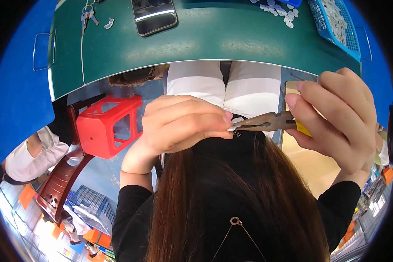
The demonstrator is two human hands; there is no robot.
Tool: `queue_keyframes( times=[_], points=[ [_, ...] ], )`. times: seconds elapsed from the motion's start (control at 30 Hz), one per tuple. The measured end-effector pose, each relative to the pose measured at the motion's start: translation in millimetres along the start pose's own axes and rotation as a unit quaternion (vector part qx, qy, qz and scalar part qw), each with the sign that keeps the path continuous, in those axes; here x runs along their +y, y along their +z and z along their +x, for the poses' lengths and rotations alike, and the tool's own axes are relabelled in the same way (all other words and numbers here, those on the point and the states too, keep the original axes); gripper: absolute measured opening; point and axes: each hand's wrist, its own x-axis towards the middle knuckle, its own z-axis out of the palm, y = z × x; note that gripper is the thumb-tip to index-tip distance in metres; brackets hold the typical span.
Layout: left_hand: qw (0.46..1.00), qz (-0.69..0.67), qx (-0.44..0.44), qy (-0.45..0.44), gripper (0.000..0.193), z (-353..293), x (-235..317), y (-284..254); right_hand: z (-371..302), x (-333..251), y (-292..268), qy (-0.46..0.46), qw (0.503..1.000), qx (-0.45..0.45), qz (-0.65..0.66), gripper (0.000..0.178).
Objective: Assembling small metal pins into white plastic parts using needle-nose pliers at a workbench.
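Observation:
Between the thumb and fingertips of my left hand (181, 122) is a small whitish plastic piece (232, 128), mostly hidden by the fingers. My right hand (338, 115) is closed around the yellow handles of a pair of needle-nose pliers (266, 122). The dark, worn jaws point left, and their tips meet the small piece at my left fingertips. Whether the jaws clamp it or only touch it, I cannot tell. Both hands are raised in front of my chest, above my lap and short of the table edge.
Beyond my lap is a green-topped table (196, 46). It carries a phone (154, 17), keys (89, 15), scattered translucent pieces (279, 11) and a blue basket (351, 50) of similar pieces. A red stool (96, 135) stands left, by a brown chair (61, 187) and another person's sleeve (41, 157).

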Motion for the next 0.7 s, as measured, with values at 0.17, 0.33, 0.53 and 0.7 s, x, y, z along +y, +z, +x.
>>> queue_keyframes(
  times=[0.17, 0.33, 0.53, 0.7],
  points=[
    [1.0, 0.017, -0.006, 0.022, 0.025, 1, 6, 5, -9, -8, -1, 0.004, 1.0, 0.02, -0.019, 0.047],
    [0.999, 0.019, -0.015, 0.045, 0.026, -6, 17, 11, -21, -27, -6, -0.006, 0.999, -0.003, -0.037, 0.048],
    [0.997, 0.008, -0.03, 0.074, 0.026, -25, 30, 21, -36, -58, -13, -0.025, 0.997, -0.05, -0.061, 0.048],
    [0.998, 0.031, -0.008, 0.06, 0.025, -27, 36, 11, -31, -54, -2, 0.016, 1.0, 0.021, -0.016, 0.05]
  ],
)
